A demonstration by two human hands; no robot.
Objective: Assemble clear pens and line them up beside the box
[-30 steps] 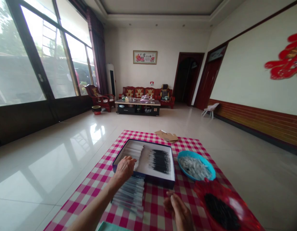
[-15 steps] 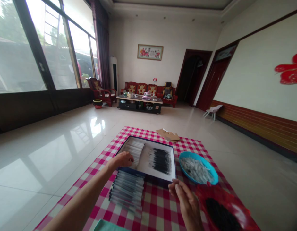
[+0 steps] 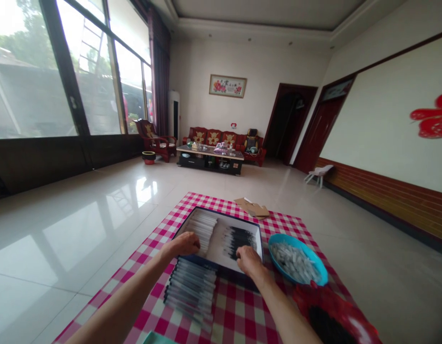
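A shallow dark-rimmed box (image 3: pixel 258 229) lies on a red-and-white checked cloth (image 3: pixel 238 313). It holds a row of clear tubes (image 3: pixel 203 227) on the left and a bunch of black refills (image 3: pixel 240 239) on the right. My left hand (image 3: pixel 183 243) rests curled on the box's near left edge, over the clear tubes. My right hand (image 3: pixel 249 260) reaches into the box at the black refills, fingers bent down; what they hold is hidden. A row of assembled pens (image 3: pixel 190 289) lies in front of the box.
A blue bowl (image 3: pixel 314 258) of small pale parts and a red tray (image 3: pixel 353 320) of black parts stand to the right. Brown cardboard (image 3: pixel 253 208) lies at the cloth's far edge. Shiny tiled floor surrounds the cloth; a coffee table (image 3: pixel 210 157) and sofa stand far off.
My right hand has moved forward and left from the cloth into the box at the black refills. My left hand stays at the box's near left edge.
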